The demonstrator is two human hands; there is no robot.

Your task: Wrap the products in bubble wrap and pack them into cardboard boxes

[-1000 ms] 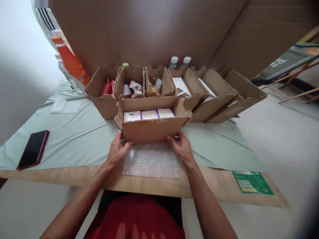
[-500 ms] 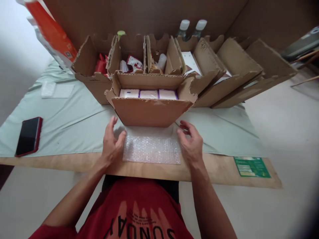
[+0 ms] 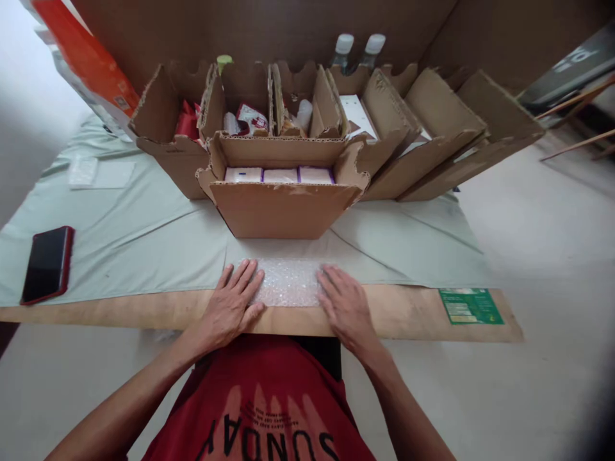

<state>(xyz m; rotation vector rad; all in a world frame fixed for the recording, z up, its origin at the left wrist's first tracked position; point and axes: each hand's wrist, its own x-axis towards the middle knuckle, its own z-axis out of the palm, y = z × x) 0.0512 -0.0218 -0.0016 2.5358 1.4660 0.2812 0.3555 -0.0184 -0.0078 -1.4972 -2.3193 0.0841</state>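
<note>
A clear sheet of bubble wrap (image 3: 288,282) lies flat along the table's front edge, partly on the green cloth and partly on bare wood. My left hand (image 3: 235,301) rests palm down on its left end, fingers stretched and slightly spread. On the right end my right hand (image 3: 344,302) lies flat too, its fingers extended. Both hands cover the sheet's ends. Just beyond it stands a cardboard box (image 3: 278,210), which has three white packs with purple edges (image 3: 280,176) side by side inside.
Behind stands a row of cardboard bins, among them one with a red packet (image 3: 187,121). A phone (image 3: 47,264) lies at left, near a folded clear piece (image 3: 82,173). A green card (image 3: 471,307) sits on the right front edge. Two white-capped bottles (image 3: 344,45) stand at the back.
Both hands have moved from beside the bubble wrap onto its ends and flattened out. The sheet's far edge has come away from the cardboard box. The view has shifted slightly.
</note>
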